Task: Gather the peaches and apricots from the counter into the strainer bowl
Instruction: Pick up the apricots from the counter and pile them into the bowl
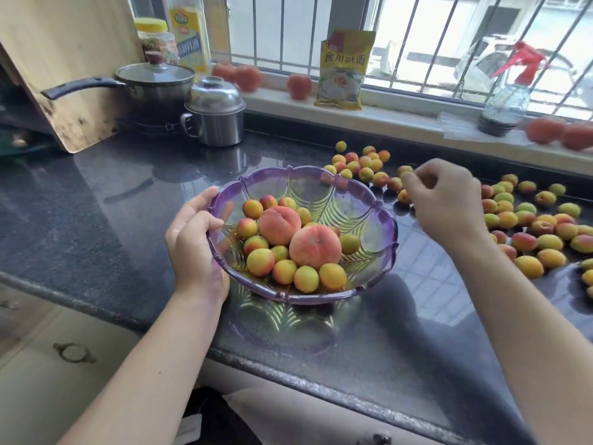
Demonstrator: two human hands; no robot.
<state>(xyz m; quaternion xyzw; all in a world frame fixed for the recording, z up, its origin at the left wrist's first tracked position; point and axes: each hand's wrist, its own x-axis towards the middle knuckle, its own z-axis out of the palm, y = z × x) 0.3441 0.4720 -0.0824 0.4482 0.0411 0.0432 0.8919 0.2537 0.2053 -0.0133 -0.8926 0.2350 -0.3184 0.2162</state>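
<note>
Our left hand grips the strainer bowl rim while right-hand fingers pinch an apricot; nudged neighbours may roll across the desk.

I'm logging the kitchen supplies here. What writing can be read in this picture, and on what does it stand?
"食用碱面": on the yellow packet on the windowsill.
Oil bottle label: print too blurred to read.
Yellow-lidded jar: label unreadable.

Translucent plastic strainer bowl; glossy stone counter
</note>
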